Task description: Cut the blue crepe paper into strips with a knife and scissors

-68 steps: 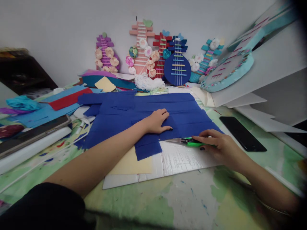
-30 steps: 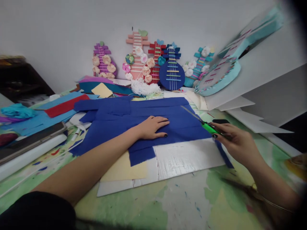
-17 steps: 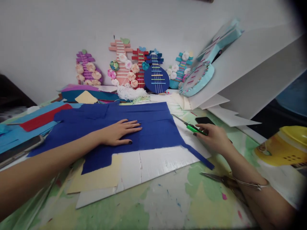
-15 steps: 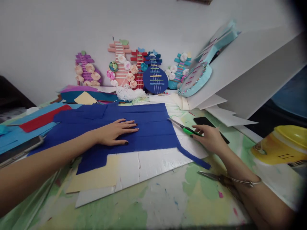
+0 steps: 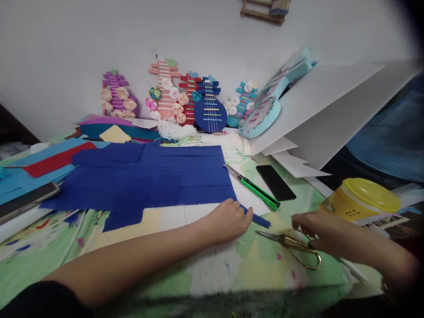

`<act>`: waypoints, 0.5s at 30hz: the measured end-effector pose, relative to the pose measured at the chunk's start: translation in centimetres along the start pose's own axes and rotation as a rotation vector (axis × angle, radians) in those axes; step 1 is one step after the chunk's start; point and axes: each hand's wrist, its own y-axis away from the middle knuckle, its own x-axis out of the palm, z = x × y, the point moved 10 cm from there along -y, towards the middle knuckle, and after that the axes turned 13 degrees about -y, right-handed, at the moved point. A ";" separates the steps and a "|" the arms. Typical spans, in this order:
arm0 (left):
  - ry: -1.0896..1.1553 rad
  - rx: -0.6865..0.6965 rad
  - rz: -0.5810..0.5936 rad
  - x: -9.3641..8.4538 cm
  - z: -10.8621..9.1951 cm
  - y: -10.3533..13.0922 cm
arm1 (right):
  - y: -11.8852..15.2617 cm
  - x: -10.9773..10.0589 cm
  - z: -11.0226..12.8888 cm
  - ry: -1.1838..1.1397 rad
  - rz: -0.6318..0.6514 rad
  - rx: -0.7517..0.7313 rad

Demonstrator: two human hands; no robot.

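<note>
Blue crepe-like paper (image 5: pixel 159 176) lies over white and yellow sheets on the painted table. At its lower right corner my left hand (image 5: pixel 230 219) has its fingers closed on a narrow blue strip (image 5: pixel 261 219). A green utility knife (image 5: pixel 260 193) rests on the table with its blade tip by the paper's right edge. Gold-handled scissors (image 5: pixel 298 247) lie at the lower right, blades pointing left. My right hand (image 5: pixel 318 227) hovers at the scissors' handles, fingers curled and apart, holding nothing visible.
A black phone (image 5: pixel 275 182) lies behind the knife, and a yellow tub (image 5: pixel 357 201) stands at the right. Decorated paper instruments (image 5: pixel 210 112) lean on the wall. White boards (image 5: pixel 318 119) tilt at the back right. Red paper (image 5: pixel 58 160) and a tablet-like device (image 5: pixel 28 202) are at the left.
My right hand has let go of the green knife and moved right and down to the scissors. My left hand has left the middle of the blue paper and taken hold of the strip.
</note>
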 end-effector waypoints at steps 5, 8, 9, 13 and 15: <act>0.042 -0.085 0.087 1.3 0.4 -2.0 | 2.0 2.3 -0.7 -0.035 -0.053 -0.045; 0.081 -0.109 0.108 1.4 0.6 -1.6 | 2.0 2.8 0.2 -0.039 -0.010 -0.059; 0.094 -0.120 0.112 1.3 0.7 -1.3 | 2.0 2.9 0.4 -0.057 0.012 -0.059; 0.147 -0.163 0.128 1.1 0.8 -0.1 | 2.0 3.5 0.4 -0.078 0.055 -0.076; 0.183 -0.174 0.141 1.3 0.9 0.1 | 2.0 3.6 -0.1 -0.077 0.056 -0.087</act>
